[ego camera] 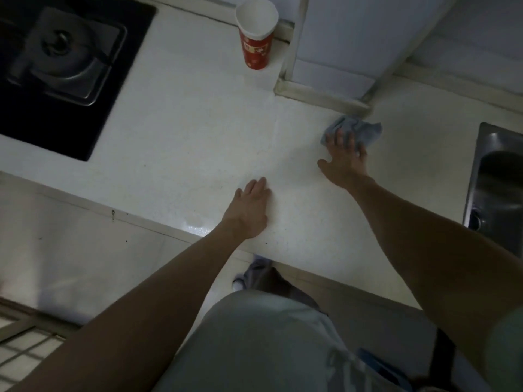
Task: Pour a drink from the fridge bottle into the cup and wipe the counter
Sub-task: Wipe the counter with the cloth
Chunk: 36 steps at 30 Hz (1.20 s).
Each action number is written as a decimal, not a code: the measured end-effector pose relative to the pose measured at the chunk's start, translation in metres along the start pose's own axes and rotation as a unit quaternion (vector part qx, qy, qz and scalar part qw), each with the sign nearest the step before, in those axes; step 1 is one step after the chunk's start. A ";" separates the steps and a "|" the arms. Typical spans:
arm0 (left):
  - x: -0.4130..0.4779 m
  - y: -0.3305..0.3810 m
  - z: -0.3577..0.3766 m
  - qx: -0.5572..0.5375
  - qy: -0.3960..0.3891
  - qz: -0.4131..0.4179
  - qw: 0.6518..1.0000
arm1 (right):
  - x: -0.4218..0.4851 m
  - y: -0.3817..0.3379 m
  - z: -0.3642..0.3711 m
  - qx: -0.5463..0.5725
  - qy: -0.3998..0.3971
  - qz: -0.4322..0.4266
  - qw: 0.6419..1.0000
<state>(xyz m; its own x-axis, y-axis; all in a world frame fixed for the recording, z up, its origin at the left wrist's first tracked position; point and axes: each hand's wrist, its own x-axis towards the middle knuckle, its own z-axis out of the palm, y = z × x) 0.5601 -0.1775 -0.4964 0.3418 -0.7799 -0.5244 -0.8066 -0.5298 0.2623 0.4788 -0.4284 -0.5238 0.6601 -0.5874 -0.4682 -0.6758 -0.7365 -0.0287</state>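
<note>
A red paper cup [256,35] with a white inside stands upright at the back of the white counter [198,131], beside a white tiled column. My right hand [343,158] presses flat, with fingers spread, on a crumpled blue cloth [359,130] near the column's base. My left hand [249,209] rests flat on the counter close to its front edge. No bottle is in view.
A black gas hob [65,66] with a steel burner fills the counter's left end. A steel sink [498,188] sits at the right edge. The tiled column [339,46] rises behind the cloth. A small wet patch [198,229] shines at the counter's front edge.
</note>
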 end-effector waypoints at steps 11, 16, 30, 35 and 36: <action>0.005 -0.002 -0.002 -0.016 -0.029 -0.008 0.999 | 0.038 -0.096 -0.023 0.036 -0.007 -0.033 0.999; 0.004 -0.002 -0.005 -0.024 -0.038 -0.008 0.999 | 0.043 -0.138 -0.027 -0.044 -0.006 -0.140 0.989; -0.001 -0.001 -0.015 -0.035 -0.045 0.005 0.998 | -0.039 0.003 0.020 -0.021 0.095 -0.049 0.994; -0.021 -0.013 -0.014 -0.055 -0.043 0.005 0.998 | -0.046 -0.027 0.020 0.016 0.030 0.100 0.994; -0.028 -0.018 -0.012 -0.054 -0.036 -0.001 0.998 | -0.040 -0.043 0.014 0.039 0.014 0.137 0.990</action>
<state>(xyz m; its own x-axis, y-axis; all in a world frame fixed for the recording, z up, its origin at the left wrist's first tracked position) 0.5712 -0.1500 -0.4771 0.3036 -0.7550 -0.5813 -0.7475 -0.5670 0.3460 0.4764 -0.3687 -0.5165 0.4578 -0.7712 -0.4424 -0.8527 -0.5216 0.0270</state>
